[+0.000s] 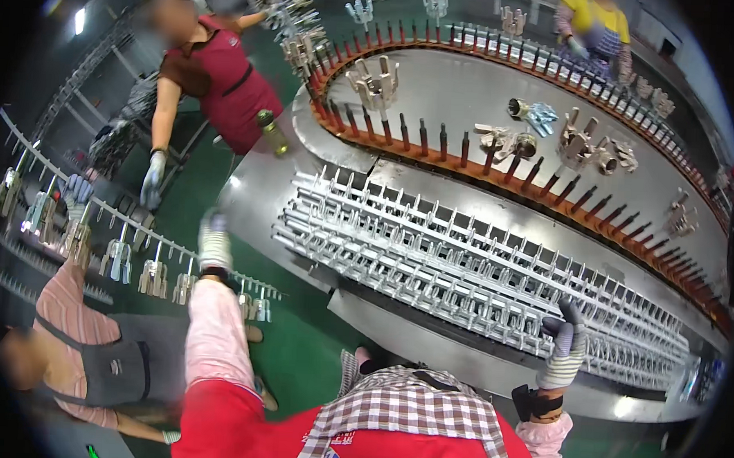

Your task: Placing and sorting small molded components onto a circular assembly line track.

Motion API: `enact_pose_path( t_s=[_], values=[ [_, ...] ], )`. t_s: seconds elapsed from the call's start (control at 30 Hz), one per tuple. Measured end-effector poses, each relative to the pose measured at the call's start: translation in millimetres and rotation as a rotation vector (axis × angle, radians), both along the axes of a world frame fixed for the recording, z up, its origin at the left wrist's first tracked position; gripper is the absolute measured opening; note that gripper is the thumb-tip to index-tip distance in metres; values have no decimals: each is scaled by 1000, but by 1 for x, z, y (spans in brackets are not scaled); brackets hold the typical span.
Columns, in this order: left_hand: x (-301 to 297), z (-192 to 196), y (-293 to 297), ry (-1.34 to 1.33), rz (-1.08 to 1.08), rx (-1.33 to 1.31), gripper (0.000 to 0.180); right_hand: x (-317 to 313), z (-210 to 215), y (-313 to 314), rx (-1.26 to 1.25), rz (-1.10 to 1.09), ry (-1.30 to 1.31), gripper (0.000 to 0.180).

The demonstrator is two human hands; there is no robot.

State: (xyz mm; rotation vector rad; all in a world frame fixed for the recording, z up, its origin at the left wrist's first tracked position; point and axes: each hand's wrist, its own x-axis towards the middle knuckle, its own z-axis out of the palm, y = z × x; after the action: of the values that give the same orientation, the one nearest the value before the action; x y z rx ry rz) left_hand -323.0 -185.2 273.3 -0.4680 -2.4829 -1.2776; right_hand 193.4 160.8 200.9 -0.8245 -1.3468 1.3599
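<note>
My left hand [215, 243], in a striped glove with grey fingertips, reaches out past the left end of the metal table. Its fingers are blurred, and I see nothing clearly held in them. A hanging bar with metal pronged parts [186, 288] runs close by it. My right hand [565, 346], gloved the same way, is over the front side of a stack of silvery metal racks [431, 260]. Its thumb and fingers are spread apart beside the racks' short prongs, with nothing visible between them. Whether they touch a rack I cannot tell.
Behind the racks loops a conveyor track [500, 176] with dark upright pegs. Pronged metal pieces [580, 142] stand on the surface inside it. A green bottle [273, 132] is at the table's left corner. Co-workers stand at left [222, 75], lower left [99, 356] and far right [597, 30].
</note>
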Motion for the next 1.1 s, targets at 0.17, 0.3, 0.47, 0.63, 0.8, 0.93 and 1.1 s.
enact_pose_path(
  t_s=[0.17, 0.3, 0.47, 0.63, 0.8, 0.93, 1.1],
  values=[
    [-20, -49, 109, 186, -317, -605, 34, -28, 26, -82, -18, -107, -16, 30],
    [-4, -41, 186, 209, -455, -1008, 34, -28, 40, -137, -23, -268, -176, 28],
    [-65, -92, 166, 541, -492, -1018, 39, -18, 34, -181, -248, -311, -30, 29],
    [-48, -105, 174, 467, -425, -1026, 27, -9, 4, -203, -247, -337, -51, 34],
    [-61, -80, 160, 513, -521, -812, 20, -11, -5, -178, -233, -251, -21, 34],
    [-1, -2, 121, 832, -487, -503, 17, -6, -36, -139, -282, -259, 122, 42],
    [62, 50, 55, 752, -537, -136, 41, 17, -74, -61, -500, -320, 767, 62]
  ],
)
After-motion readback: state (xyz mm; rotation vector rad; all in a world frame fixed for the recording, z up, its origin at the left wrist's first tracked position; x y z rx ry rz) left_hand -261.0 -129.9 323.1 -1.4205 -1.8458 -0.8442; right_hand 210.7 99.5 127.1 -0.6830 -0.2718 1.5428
